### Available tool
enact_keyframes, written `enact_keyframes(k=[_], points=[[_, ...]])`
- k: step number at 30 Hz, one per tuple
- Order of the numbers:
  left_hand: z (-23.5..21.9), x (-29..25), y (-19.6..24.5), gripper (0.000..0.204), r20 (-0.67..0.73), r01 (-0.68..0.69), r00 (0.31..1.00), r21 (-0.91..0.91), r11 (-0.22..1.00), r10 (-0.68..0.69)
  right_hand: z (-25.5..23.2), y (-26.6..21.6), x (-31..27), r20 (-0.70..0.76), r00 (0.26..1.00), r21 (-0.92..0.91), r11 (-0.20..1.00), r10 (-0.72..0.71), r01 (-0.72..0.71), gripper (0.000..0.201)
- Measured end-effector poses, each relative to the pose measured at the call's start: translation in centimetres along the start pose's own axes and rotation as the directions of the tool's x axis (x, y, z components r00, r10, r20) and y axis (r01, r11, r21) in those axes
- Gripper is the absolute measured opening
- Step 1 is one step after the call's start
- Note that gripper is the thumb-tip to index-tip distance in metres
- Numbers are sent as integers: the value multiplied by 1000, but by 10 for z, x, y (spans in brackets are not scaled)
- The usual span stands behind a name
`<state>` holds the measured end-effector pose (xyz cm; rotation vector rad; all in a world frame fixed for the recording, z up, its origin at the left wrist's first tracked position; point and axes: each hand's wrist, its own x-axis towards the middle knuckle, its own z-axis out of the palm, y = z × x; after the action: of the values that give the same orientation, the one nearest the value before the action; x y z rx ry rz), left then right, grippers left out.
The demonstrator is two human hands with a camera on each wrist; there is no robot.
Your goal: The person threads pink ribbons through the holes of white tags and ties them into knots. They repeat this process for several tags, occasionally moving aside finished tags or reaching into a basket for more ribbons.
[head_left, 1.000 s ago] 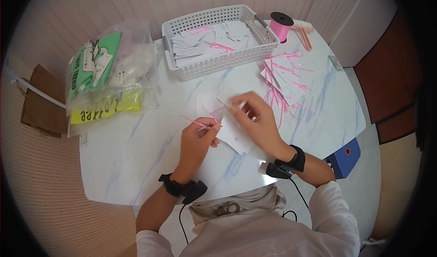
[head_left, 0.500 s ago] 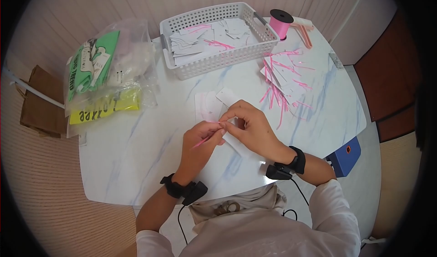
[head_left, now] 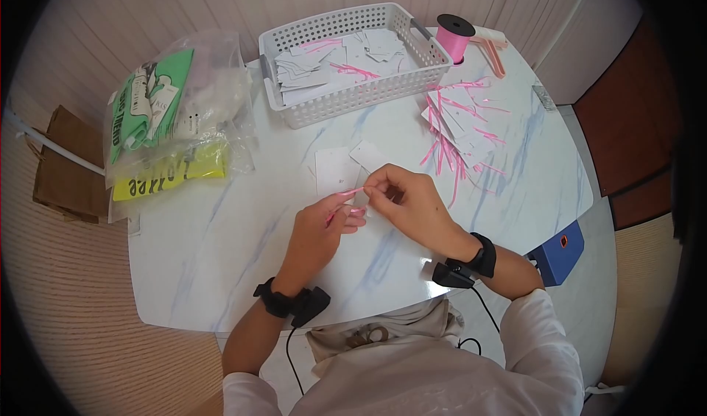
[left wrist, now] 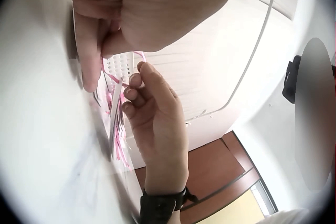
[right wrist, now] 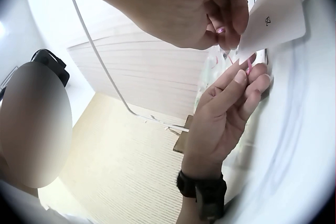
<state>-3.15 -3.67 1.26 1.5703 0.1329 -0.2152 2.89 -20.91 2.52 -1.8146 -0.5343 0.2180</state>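
Observation:
A pink ribbon (head_left: pixel 346 193) runs across the fingers of my left hand (head_left: pixel 318 233), whose thumb and fingers pinch it. In the right wrist view a piece of that ribbon (right wrist: pixel 249 67) shows at the left hand's fingertips. Just right of it, the curled fingertips of my right hand (head_left: pixel 409 204) pinch the ribbon's other part. A white card (head_left: pixel 335 167) with a small mark lies flat beyond the hands. Another white card (head_left: pixel 365 154) sticks out behind the right fingers. In the right wrist view a white card (right wrist: pixel 273 24) shows beside the right fingertips.
A white perforated basket (head_left: pixel 361 101) of cards stands at the back, next to a pink ribbon spool (head_left: pixel 453 42). Several ribboned cards (head_left: pixel 460 129) are heaped at the right. Plastic-bagged packages (head_left: pixel 166 121) lie at the left. A pale pink tool (head_left: pixel 492 55) is behind the spool.
The right hand came in from the upper right to meet the left fingertips, then drew slightly away with ribbon between them. The left hand's fingers have spread a little.

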Motion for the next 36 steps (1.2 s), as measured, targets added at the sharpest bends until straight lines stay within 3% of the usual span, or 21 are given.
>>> enact_keyframes(k=[2,4,10,17,20,25,32,34,36], points=[[-1,-2,4,32,-10,18,1000,86,996,-17,0,2,0,-22,1000,-25,1000,-1,1,10],[-1,-3,5,29,-120,-104,986,124,987,119,-1,3,0,4,997,-99,992,74,-73,10],[2,-3,5,26,-184,-240,946,163,957,269,5,2,-4,79,994,-136,988,81,-70,12],[3,-2,1,39,-203,-244,943,120,962,265,2,-2,-3,146,982,-155,983,118,-95,12],[5,-2,-1,40,-219,-243,941,92,966,258,2,2,-2,78,987,-31,990,139,-137,17],[6,-2,-2,31,-223,-266,940,-9,964,257,-1,-9,-1,105,964,-47,970,243,-239,19],[7,-4,-3,22,-172,-306,935,57,950,311,-1,-7,-2,132,959,18,967,249,-254,16],[5,-3,1,17,-244,-309,921,15,951,303,1,-3,-3,191,979,-99,994,68,-49,14],[2,-2,2,16,-235,-312,923,10,950,305,2,-4,-5,211,977,-93,995,38,-19,13]])
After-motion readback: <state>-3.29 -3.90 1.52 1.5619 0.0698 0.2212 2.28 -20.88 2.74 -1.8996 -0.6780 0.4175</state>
